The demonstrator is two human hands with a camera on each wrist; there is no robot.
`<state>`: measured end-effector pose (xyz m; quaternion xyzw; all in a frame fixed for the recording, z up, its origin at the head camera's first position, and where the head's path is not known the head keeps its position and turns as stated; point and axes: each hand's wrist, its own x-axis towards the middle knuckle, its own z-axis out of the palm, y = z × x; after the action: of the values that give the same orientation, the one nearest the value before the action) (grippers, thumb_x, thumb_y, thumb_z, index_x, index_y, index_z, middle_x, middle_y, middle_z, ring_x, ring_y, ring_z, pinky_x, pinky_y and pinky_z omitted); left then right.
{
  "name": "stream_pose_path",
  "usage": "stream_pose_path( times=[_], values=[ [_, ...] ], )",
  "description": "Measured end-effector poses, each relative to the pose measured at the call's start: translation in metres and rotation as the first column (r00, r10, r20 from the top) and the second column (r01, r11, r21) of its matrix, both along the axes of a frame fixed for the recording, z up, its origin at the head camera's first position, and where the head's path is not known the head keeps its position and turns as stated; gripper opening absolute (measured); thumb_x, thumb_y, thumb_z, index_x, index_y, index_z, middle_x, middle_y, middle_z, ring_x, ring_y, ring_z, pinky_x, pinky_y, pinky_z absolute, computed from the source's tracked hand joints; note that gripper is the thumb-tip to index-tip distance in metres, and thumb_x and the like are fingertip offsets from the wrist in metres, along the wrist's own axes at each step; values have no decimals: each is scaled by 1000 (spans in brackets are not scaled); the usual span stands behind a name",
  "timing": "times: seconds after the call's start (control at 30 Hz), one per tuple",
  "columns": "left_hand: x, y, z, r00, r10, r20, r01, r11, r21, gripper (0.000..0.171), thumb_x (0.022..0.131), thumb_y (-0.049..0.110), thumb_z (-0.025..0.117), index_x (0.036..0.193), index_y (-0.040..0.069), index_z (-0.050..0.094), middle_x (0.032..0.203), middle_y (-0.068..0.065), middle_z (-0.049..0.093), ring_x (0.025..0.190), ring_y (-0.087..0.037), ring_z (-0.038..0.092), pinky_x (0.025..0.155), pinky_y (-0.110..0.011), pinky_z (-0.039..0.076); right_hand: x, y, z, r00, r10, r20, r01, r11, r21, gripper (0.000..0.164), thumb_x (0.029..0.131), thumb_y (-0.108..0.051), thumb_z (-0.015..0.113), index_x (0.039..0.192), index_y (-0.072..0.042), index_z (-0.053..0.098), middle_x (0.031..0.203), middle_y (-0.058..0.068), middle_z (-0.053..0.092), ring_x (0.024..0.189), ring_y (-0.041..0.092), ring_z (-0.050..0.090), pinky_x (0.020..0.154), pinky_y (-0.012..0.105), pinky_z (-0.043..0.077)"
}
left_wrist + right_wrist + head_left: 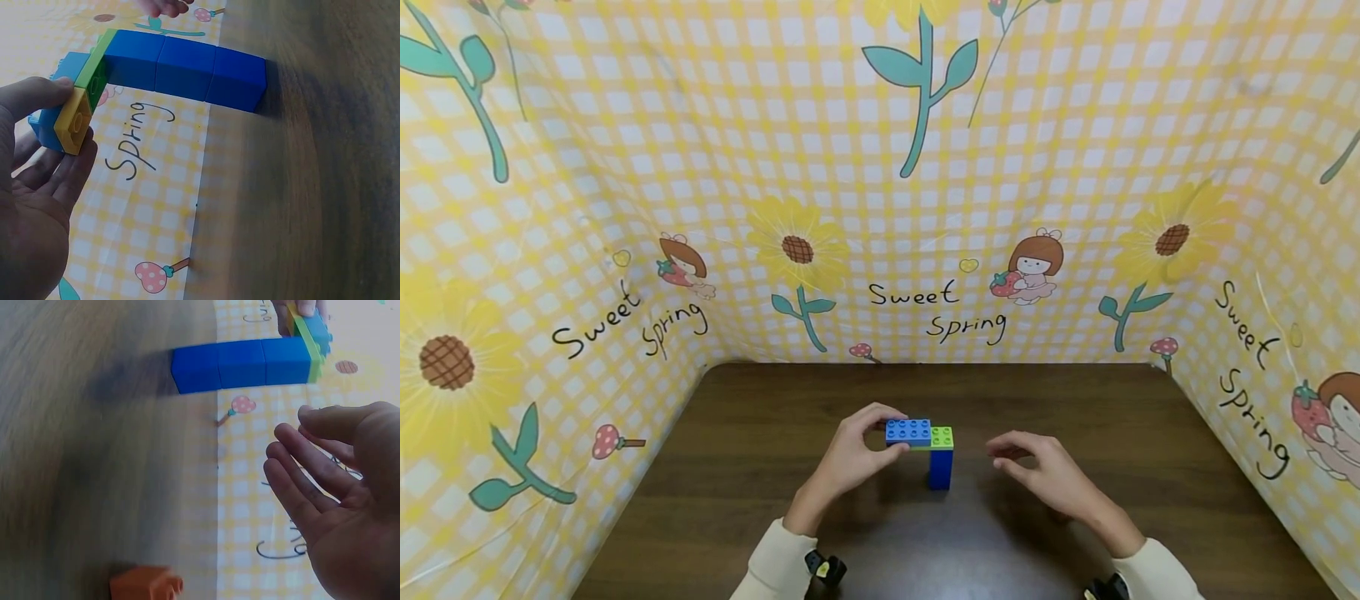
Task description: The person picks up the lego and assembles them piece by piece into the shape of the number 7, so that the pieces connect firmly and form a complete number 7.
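Note:
My left hand (852, 454) pinches a light blue brick (907, 430) by its ends, thumb in front and fingers behind. The light blue brick sits on the left part of a thin lime green brick (942, 437). Below the green brick's overhang, a yellow brick (72, 122) shows in the left wrist view, beside the thumb. Three dark blue bricks (185, 67) form an upright column under the green brick's right end, standing on the table. My right hand (1054, 473) hovers to the right of the column, fingers relaxed and holding nothing.
An orange brick (142, 584) lies on the table at the lower edge of the right wrist view. The brown wooden table (775, 400) meets a yellow checked cloth (835, 333) at its back and both sides.

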<state>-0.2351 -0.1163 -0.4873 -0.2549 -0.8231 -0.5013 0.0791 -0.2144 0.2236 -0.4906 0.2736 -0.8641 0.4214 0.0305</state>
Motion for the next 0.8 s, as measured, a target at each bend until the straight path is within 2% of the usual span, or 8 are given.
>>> stream_pose_path(
  times=[0.13, 0.33, 0.43, 0.6, 0.8],
  values=[
    [0, -1, 0, 1000, 5, -3, -6, 1000, -18, 34, 91, 14, 86, 122, 19, 74, 120, 3, 73, 109, -17, 69, 98, -51, 60, 2, 12, 3, 998, 4, -64, -2, 999, 32, 16, 102, -18, 73, 117, -24, 77, 113, 1, 80, 101, 10, 74, 85, 33, 63],
    [0, -2, 0, 1000, 2, 0, -2, 1000, -1, 33, 91, 12, 86, 121, 19, 74, 119, 2, 72, 108, -16, 69, 98, -53, 60, 6, 33, 4, 997, -2, -76, 7, 998, 66, 19, 101, -11, 74, 115, -24, 78, 111, 2, 80, 99, 6, 73, 83, 28, 62],
    [1, -3, 0, 1000, 1, -4, -1, 1000, 8, 33, 91, 11, 85, 121, 19, 74, 119, 2, 72, 107, -16, 68, 97, -52, 60, 10, 43, 4, 998, -8, -66, 13, 997, 74, 19, 100, -10, 75, 115, -22, 78, 112, 6, 80, 98, 4, 72, 80, 27, 61],
    [0, -6, -1, 1000, 6, -6, -5, 999, 32, 33, 91, 11, 85, 121, 19, 74, 120, 1, 72, 107, -24, 68, 96, -55, 59, 14, 58, 1, 1000, -7, -13, 8, 997, 71, 19, 99, -12, 77, 117, -14, 77, 110, 9, 79, 91, 2, 70, 76, 26, 60],
    [-1, -8, -4, 1000, 4, -7, -4, 999, 43, 33, 91, 11, 85, 121, 19, 74, 120, 1, 72, 107, -24, 68, 96, -54, 60, 17, 80, -10, 999, 26, 41, -30, 996, 89, 28, 96, -15, 79, 123, -6, 73, 114, 12, 76, 92, 5, 69, 75, 26, 59]
  ],
)
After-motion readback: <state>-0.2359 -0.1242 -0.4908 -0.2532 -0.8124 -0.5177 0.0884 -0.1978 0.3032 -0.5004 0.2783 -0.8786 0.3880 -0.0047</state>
